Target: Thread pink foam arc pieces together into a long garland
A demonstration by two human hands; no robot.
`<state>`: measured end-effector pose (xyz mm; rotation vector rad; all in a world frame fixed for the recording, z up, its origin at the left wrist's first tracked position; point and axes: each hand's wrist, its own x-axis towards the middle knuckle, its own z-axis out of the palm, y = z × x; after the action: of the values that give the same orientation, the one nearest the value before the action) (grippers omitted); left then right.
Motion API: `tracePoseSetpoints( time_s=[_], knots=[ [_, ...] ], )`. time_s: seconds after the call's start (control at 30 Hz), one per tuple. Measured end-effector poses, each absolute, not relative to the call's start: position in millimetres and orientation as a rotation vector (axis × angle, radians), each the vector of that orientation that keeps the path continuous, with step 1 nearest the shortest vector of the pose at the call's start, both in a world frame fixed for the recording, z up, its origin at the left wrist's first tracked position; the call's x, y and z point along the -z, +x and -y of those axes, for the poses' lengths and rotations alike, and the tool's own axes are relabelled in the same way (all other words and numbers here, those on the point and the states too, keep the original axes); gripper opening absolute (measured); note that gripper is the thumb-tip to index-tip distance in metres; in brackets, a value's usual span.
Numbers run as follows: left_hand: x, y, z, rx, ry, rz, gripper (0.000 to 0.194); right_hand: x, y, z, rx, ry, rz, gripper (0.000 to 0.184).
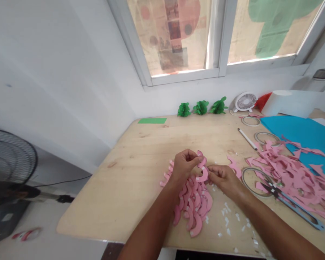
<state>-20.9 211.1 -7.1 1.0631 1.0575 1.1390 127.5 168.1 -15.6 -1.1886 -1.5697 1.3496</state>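
A curved, wavy pink paper cutout (203, 175) with small white patches is held up over the table. My left hand (185, 164) pinches its upper part between thumb and fingers. At its right edge, the fingertips of my right hand (223, 177) are pinched together on the paper; any smaller bit between them is hidden. Below both hands lies a heap of similar pink paper cutouts (196, 224), many with white patches at their ends. Another wavy pink piece (234, 167) rests just beyond my right hand.
Small white scraps (227, 220) dot the wooden table (119, 187). At right are blue-handled scissors (300, 209), tape rolls (250, 121), a white pen (247, 139), pink offcuts (295, 173) and blue sheets (308, 139). Green paper figures (200, 107) and a small fan (245, 102) line the back.
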Motion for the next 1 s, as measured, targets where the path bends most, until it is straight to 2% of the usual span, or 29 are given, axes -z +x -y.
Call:
tracePoseSetpoints(
  time_s=[1.0],
  knots=[
    [7.6, -17.9, -211.0, -1.131, 0.985, -1.037, 0.033, 16.1, 128.5, -168.6, -1.292, -1.216, 1.641, 0.036]
  ],
)
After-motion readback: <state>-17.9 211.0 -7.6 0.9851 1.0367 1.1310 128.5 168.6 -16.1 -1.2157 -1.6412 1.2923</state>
